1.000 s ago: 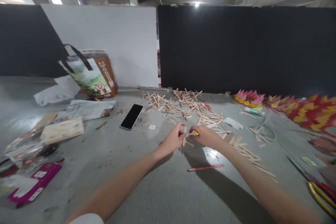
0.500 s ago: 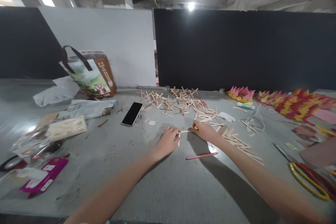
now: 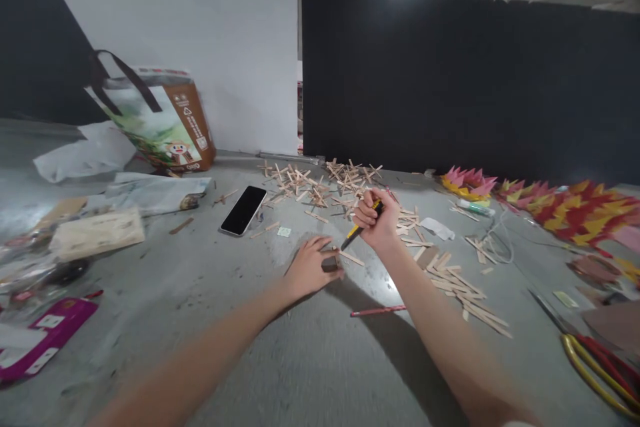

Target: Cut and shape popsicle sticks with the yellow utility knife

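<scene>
The right hand [image 3: 373,217] is fisted around a yellow-and-black knife [image 3: 359,229], whose tip slants down toward the left hand [image 3: 311,265]. That hand lies flat, fingers spread, on the tabletop [image 3: 210,293], pressing a stick [image 3: 350,257] whose near end it hides. A dark block [image 3: 329,264] by its thumb is unclear.

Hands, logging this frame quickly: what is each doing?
Left hand: open, flat on a wooden stick.
Right hand: closed on a yellow-black knife.

One phone [image 3: 243,210], one scissors [image 3: 595,360]
</scene>
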Available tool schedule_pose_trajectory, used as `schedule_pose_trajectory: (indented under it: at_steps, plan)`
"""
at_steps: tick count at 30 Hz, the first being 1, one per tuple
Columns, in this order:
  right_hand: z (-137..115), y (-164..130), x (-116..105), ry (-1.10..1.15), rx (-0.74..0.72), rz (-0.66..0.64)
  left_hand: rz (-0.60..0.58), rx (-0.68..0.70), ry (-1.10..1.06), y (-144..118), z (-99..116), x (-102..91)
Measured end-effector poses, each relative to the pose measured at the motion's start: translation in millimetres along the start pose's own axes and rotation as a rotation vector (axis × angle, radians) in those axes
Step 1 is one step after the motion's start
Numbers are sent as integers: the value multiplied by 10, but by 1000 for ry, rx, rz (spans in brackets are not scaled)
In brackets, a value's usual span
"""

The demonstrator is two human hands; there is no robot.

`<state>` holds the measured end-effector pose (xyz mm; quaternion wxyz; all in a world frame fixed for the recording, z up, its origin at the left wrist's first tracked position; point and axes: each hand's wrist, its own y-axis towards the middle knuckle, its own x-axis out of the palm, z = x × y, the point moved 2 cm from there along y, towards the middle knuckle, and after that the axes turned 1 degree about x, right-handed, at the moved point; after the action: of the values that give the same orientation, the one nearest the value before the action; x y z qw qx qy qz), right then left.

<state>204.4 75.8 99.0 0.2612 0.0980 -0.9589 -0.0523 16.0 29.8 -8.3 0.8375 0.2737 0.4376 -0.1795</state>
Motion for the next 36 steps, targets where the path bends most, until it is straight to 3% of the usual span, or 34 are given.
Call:
schedule_pose_trajectory:
  at_steps: [5, 12, 36]
  plan:
    - [323, 121, -89, 199, 127, -13, -27, -61, -10, 13, 11, 1]
    - [612, 118, -226, 301, 211, 26, -4, -88, -18, -15, -31, 36]
    - [672, 117, -305, 316, 202, 93, -4, -75, -7, -14, -3, 10]
